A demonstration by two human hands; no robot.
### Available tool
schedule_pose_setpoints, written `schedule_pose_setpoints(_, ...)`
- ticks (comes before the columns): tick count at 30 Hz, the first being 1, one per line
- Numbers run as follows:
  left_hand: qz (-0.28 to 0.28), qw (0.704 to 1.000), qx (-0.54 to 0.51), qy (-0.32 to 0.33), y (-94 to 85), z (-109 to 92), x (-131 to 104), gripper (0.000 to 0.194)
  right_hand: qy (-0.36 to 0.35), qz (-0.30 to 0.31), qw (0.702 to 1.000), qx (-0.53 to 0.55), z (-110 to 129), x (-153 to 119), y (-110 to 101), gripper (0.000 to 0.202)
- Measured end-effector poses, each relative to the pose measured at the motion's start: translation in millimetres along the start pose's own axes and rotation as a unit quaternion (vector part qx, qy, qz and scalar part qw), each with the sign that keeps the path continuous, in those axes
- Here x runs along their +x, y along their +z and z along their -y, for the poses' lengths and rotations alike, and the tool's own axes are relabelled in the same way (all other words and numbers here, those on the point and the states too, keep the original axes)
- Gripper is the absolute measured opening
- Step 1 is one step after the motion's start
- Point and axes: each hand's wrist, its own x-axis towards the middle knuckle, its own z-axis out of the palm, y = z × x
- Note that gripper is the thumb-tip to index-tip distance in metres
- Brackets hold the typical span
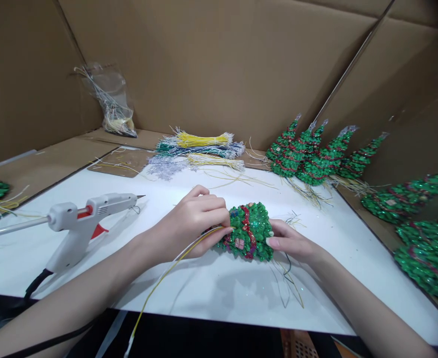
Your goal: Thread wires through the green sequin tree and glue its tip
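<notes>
A small green Christmas tree ornament (258, 226) with a red glitter garland lies on its side above the white tabletop, its tip end toward my left hand. My left hand (204, 219) is closed in a pinch on a thin yellow-and-white wire (161, 271), at the ornament's narrow end. The wire's loose length hangs down past the table's front edge. My right hand (289, 239) grips the ornament's wide base, thumb on the near side. Thin green and yellow wires (289, 271) trail from beneath that base. The ornament's tip is hidden behind my left fingers.
A white glue gun (73, 223) stands at left, its nozzle pointing right. Bundles of wire (204, 141) and clear plastic pieces (166, 167) lie at the back. Several finished-looking trees (315, 154) stand back right. A plastic bag (112, 99) leans on the cardboard wall.
</notes>
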Motion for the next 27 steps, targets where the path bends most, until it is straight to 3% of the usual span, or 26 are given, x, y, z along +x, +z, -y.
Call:
schedule_pose_setpoints(16,-0.030,0.998,-0.048,-0.013,-3.5,1,-1,0.014,-0.012,0.033,0.999,-0.004,4,-1,-1,0.037)
schedule_pose_setpoints(27,-0.008,0.999,-0.047,-0.019,5.0,3,-1,0.013,0.000,0.046,0.998,-0.039,-2,-1,-8,0.048)
